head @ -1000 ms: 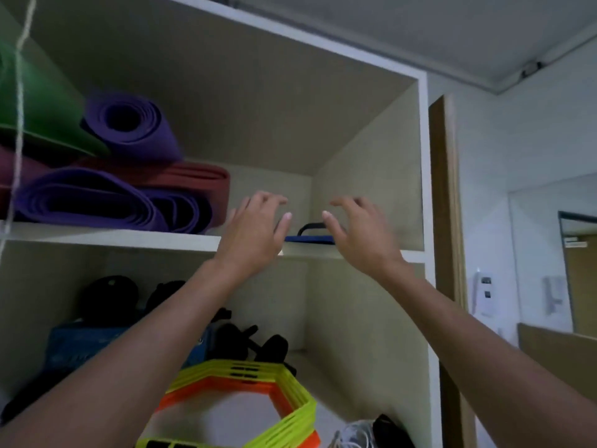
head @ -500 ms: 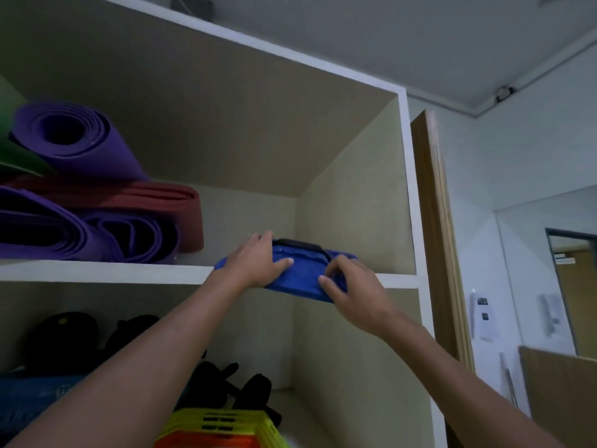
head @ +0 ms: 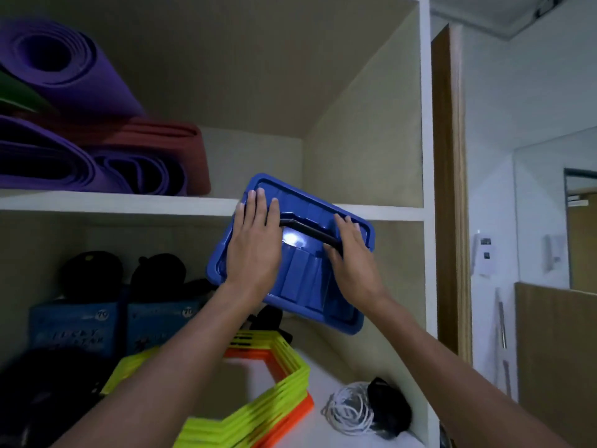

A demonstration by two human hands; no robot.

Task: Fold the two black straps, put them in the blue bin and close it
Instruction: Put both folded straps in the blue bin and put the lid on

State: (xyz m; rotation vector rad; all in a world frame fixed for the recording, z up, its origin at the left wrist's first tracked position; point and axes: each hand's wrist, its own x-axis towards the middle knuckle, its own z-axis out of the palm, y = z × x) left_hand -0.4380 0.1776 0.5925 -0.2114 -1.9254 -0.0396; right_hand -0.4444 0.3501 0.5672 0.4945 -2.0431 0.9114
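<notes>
A blue bin (head: 302, 276) with a black handle (head: 310, 232) on its lid is tilted toward me in the air, just below and in front of the upper shelf edge. My left hand (head: 255, 250) lies flat across the left side of the lid, thumb hidden under the rim. My right hand (head: 350, 263) grips the right side, fingers over the lid by the handle's end. No black straps can be picked out for certain.
Rolled purple and red mats (head: 97, 150) fill the upper shelf (head: 113, 202) on the left. Below are blue boxes (head: 106, 321), dark gear, stacked yellow and orange hexagon rings (head: 258, 402) and a white rope coil (head: 350, 412). A wooden door edge (head: 449, 189) stands right.
The blue bin has come off the upper shelf, down and toward me, tilting so its lid faces me. Both hands moved with it; the view has dropped.
</notes>
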